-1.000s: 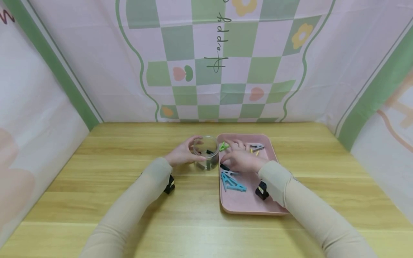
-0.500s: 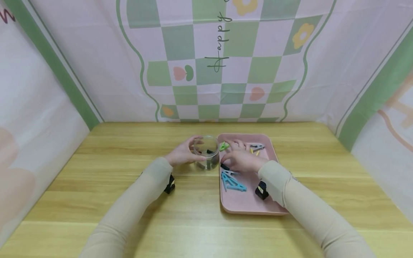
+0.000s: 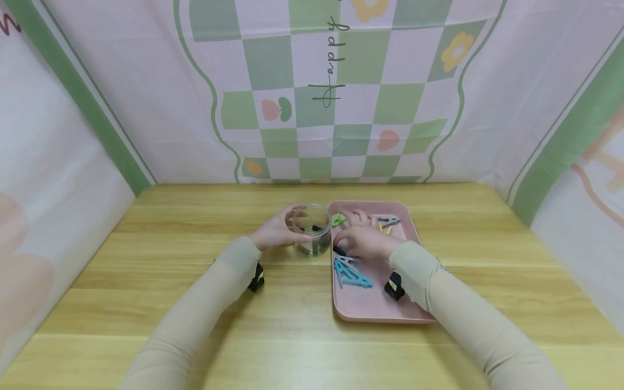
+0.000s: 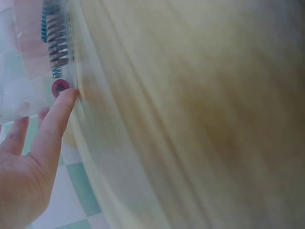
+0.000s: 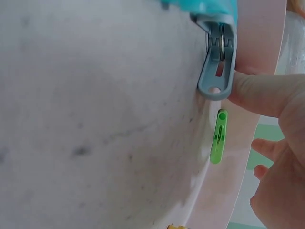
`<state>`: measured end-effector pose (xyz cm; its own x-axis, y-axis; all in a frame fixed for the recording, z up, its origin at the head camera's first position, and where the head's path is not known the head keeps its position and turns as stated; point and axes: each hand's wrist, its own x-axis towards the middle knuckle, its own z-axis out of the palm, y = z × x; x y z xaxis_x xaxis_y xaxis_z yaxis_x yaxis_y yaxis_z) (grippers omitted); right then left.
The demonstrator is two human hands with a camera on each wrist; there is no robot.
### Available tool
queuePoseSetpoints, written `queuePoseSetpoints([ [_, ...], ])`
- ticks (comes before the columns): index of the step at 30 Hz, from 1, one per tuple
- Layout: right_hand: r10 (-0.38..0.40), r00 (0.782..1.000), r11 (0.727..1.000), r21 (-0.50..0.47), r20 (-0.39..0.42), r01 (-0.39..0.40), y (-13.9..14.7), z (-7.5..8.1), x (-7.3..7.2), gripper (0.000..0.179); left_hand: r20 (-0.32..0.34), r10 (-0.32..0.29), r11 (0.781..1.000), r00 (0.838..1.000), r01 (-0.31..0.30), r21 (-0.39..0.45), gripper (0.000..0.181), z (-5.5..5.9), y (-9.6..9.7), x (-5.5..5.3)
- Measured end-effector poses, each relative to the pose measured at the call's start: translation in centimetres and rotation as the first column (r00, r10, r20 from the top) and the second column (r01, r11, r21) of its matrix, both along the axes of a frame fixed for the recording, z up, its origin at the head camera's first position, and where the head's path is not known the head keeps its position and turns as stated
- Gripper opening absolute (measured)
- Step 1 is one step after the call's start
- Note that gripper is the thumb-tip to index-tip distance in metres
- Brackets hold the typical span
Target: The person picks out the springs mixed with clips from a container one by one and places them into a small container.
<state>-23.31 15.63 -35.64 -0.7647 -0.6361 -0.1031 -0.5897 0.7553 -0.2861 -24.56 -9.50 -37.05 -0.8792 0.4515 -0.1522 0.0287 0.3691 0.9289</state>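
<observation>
My left hand [image 3: 278,232] grips a clear round jar [image 3: 312,247] from its left side, thumb in front and fingers behind. Dark pieces lie inside the jar; in the left wrist view they look like ribbed grey and teal pieces [image 4: 58,45], with a red round one [image 4: 60,87] by the thumb. My right hand [image 3: 366,241] is low over the pink tray [image 3: 372,311], thumb and fingers spread apart. Its thumb lies by a small black piece [image 3: 339,251] and a grey clothespin [image 5: 217,78]; whether it touches them is unclear. A green clothespin [image 3: 338,220] lies near its fingers.
Blue clothespins [image 3: 352,275] lie in the tray's near left part. A grey clip [image 3: 389,220] and yellow pieces [image 3: 384,229] lie beyond my right hand. The tray stands right of the jar on a wooden table [image 3: 195,227]; a patterned cloth [image 3: 317,146] hangs behind.
</observation>
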Motion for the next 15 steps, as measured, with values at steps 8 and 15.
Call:
queuePoseSetpoints([
  [8,-0.013,1.000,0.999,-0.029,0.011,0.013,0.12,-0.14,-0.15,0.032,-0.002,0.005,1.000,1.000,-0.005,-0.012,0.083,-0.16,0.05,-0.15],
  [15,-0.038,0.999,0.998,-0.048,-0.010,0.037,0.24,-0.26,-0.44,0.033,-0.014,0.001,1.000,1.000,-0.001,-0.008,0.082,-0.04,0.03,-0.02],
])
